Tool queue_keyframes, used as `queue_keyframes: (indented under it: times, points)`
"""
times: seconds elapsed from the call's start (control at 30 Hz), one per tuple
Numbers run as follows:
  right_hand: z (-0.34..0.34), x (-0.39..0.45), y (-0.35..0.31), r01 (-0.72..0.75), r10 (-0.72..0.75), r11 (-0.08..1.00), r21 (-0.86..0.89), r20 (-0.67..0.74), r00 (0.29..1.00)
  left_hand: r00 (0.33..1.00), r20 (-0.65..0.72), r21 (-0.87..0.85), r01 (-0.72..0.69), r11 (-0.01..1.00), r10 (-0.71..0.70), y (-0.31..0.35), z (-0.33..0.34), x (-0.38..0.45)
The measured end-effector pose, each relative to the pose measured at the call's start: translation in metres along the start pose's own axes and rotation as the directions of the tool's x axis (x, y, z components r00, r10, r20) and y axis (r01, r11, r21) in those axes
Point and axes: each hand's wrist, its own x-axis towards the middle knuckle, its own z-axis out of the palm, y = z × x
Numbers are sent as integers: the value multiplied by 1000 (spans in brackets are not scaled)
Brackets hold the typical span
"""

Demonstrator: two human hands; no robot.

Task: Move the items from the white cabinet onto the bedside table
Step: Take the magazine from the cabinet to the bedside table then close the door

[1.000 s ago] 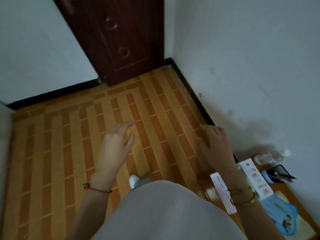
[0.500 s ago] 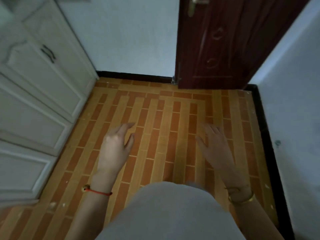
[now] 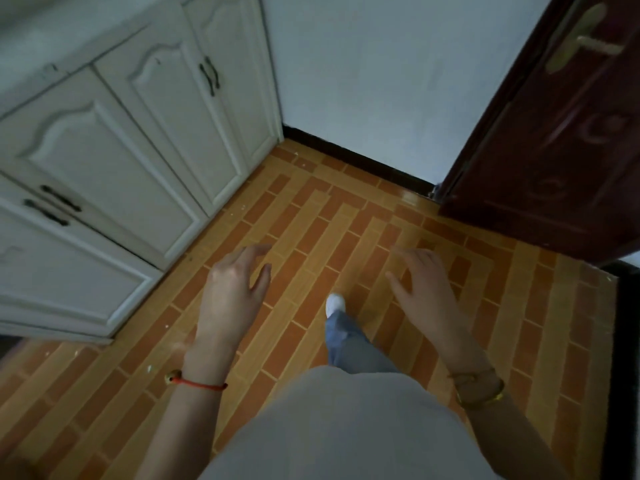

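The white cabinet fills the left side, its panelled doors closed, with dark handles. Its top and any items on it are out of view. My left hand, with a red string on the wrist, hovers over the floor just right of the cabinet's lower corner, fingers spread and empty. Over the tiles further right, my right hand, with a gold bracelet, is also open and holds nothing. The bedside table is not in view.
A dark red door with a brass handle stands at the right. Orange striped floor tiles run between cabinet and door up to a white wall with a black skirting. My leg and white shoe step forward between the hands.
The view has swung left: the bedside table with its items dropped out on the right and the white cabinet came in on the left. Both hands stayed open and empty.
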Motion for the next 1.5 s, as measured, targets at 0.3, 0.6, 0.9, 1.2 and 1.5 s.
queue_keyframes:
  times: [0.3,0.6,0.9,1.2,1.5]
  points:
    - [-15,228,-30,192,-192,981,26,0,981,980,-159,9,123,992,-120,-33,-10,172]
    - [-13,381,-57,295,-297,955,41,51,953,954,-218,23,215,976,-205,-60,-12,291]
    - [21,526,-70,263,-267,961,81,39,963,947,-220,21,246,969,-236,-111,11,437]
    - [12,722,-112,287,-278,951,112,-91,956,951,-266,3,165,986,-159,-147,-1,649]
    - [-3,856,-114,288,-262,945,157,-168,950,959,-256,-24,117,993,-120,-149,3,798]
